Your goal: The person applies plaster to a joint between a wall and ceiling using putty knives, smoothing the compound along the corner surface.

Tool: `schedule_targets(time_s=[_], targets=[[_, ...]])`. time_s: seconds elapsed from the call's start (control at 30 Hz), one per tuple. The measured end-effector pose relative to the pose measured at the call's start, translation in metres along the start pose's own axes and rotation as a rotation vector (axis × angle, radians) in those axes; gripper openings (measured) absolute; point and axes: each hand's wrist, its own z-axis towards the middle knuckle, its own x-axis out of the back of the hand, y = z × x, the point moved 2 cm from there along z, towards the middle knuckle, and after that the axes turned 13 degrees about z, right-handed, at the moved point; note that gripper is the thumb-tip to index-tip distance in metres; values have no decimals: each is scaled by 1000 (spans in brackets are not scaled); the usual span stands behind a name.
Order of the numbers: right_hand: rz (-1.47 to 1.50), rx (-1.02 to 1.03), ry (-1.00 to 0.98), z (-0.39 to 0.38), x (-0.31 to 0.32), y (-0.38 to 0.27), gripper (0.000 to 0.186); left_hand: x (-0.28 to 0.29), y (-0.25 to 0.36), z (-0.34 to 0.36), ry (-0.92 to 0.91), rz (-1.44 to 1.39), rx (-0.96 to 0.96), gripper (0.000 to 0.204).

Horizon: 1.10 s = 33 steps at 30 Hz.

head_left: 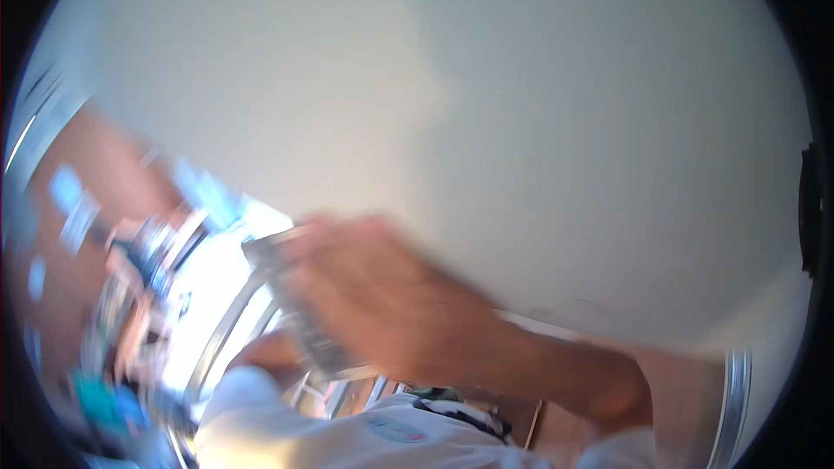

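Observation:
My right hand (pixel 373 287) reaches across from the right, blurred by motion, with its fingers closed over a flat greyish slab-like object (pixel 321 352). The object is tilted and smeared, so its exact kind does not show. Below and to the left of it, part of my left hand (pixel 268 353) emerges from a white sleeve. The left fingers are hidden behind the object, and whether they touch it I cannot tell.
A large pale wall (pixel 521 122) fills the upper view. At the left, blurred mixed items (pixel 130 295) lie around a bright white surface (pixel 208 295) with a curved metal bar (pixel 221 330). A silver metal strip (pixel 734 408) stands at lower right.

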Motion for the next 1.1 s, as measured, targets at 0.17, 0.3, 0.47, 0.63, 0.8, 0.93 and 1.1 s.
schedule_targets(time_s=[0.17,0.3,0.47,0.63,0.8,0.93,1.1], targets=[[-160,-18,6,12,14,-1,31,5,4,-16,62,28,7,41],[-180,-3,29,19,15,-4,30,10,6,-20,70,48,18,41],[-139,-22,1,17,12,2,30,17,6,-22,80,57,33,41],[-113,7,13,14,12,7,31,14,2,-22,91,57,51,41],[-136,46,25,15,11,10,31,11,-1,-18,89,55,70,42],[-120,5,3,18,13,9,31,16,-1,-17,92,52,81,42],[-79,-7,34,14,-9,5,31,18,-4,-19,76,46,61,42]])
